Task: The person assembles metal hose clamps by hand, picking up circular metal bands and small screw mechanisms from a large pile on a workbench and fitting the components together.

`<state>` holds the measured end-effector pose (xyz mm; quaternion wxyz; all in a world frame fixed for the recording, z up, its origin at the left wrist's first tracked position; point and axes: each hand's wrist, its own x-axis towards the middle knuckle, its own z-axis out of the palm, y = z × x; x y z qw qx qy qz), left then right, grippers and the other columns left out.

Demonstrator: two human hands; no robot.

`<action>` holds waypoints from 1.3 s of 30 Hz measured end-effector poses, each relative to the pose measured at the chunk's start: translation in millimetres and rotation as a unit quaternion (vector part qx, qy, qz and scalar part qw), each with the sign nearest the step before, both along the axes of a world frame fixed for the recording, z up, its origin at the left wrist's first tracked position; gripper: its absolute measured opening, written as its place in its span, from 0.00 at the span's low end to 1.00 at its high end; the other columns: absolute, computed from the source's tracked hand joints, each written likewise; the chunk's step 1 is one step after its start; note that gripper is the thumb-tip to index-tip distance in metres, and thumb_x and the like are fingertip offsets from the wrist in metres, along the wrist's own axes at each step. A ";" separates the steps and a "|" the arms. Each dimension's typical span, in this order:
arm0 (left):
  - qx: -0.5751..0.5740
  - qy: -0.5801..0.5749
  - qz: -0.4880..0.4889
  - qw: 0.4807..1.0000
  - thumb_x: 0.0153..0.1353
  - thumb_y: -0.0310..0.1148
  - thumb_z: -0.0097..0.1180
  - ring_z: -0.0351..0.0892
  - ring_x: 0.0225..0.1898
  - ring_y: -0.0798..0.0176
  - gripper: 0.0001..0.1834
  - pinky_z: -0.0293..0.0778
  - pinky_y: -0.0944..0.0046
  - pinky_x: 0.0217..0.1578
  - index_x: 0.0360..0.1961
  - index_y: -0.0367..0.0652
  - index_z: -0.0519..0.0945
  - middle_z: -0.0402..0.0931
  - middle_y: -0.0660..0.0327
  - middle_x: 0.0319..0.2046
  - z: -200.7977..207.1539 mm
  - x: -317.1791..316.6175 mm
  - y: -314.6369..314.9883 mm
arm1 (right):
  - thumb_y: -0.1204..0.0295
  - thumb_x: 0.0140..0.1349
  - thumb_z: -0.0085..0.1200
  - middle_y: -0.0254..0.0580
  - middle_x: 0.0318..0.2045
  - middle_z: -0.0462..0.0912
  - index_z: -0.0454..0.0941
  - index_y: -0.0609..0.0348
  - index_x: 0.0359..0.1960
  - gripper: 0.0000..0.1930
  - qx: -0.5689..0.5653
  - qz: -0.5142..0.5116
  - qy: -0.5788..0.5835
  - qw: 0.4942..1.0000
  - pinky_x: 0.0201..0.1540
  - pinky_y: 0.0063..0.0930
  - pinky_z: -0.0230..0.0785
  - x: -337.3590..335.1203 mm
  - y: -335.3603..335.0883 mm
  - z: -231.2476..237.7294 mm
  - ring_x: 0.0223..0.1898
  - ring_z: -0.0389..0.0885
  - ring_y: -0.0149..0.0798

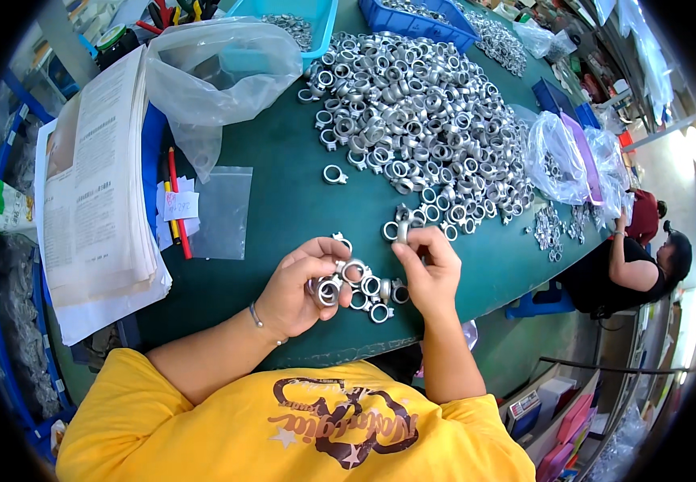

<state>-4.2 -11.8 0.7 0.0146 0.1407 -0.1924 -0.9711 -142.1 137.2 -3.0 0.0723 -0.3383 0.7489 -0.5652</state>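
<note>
My left hand (296, 289) is curled round a few silver metal rings (328, 292), each with a small lug on its side. Between the thumb and fingers of my right hand (431, 271) one more metal ring (402, 231) is pinched, held up on edge. Below and between the hands, several loose rings (380, 312) lie on the green table (284, 205) near its front edge. Beyond my right hand spreads a large heap of the same rings (436, 112). My left fingers partly hide what they hold.
A stack of newspapers (95, 185), pens (176, 185), a small clear bag (227, 213) and a large plastic bag (227, 68) lie to the left. Turquoise (324, 32) and blue bins (420, 20) stand at the back. Another person (633, 273) sits at the right.
</note>
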 end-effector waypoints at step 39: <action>-0.669 0.022 0.102 0.736 0.49 0.20 0.59 0.75 0.23 0.71 0.14 0.70 0.75 0.22 0.38 0.38 0.72 0.75 0.61 0.28 46.0 -10.1 80.9 | 0.79 0.60 0.49 0.45 0.36 0.80 0.72 0.68 0.43 0.10 -0.186 0.208 -0.382 0.881 0.33 0.23 0.75 14.4 83.8 22.0 0.35 0.80 0.35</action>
